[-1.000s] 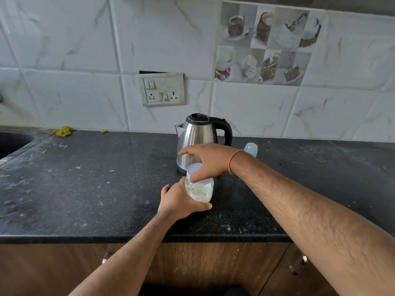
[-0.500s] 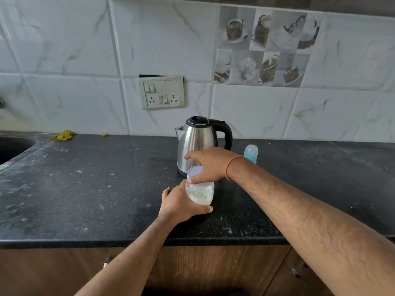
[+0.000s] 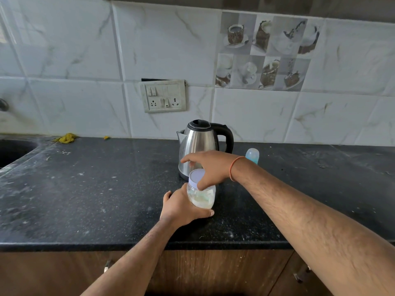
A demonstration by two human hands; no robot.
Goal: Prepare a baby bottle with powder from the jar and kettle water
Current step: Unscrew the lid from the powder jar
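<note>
A clear plastic jar of pale powder [image 3: 201, 197] stands on a black speckled stone counter [image 3: 96, 189], near its front edge, with bare counter to either side. The left hand [image 3: 181, 208] wraps the jar's base. The right hand [image 3: 208, 167] reaches over it, fingers gripping the white lid [image 3: 197, 175]. Just behind stand a steel electric kettle [image 3: 201, 142] and a pale blue baby bottle [image 3: 252, 155].

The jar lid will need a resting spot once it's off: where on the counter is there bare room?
The widest bare patch of counter lies left of the jar, stretching toward the sink. Another runs right of the baby bottle. It is crowded between the kettle, jar and both hands: left hand, right hand.
</note>
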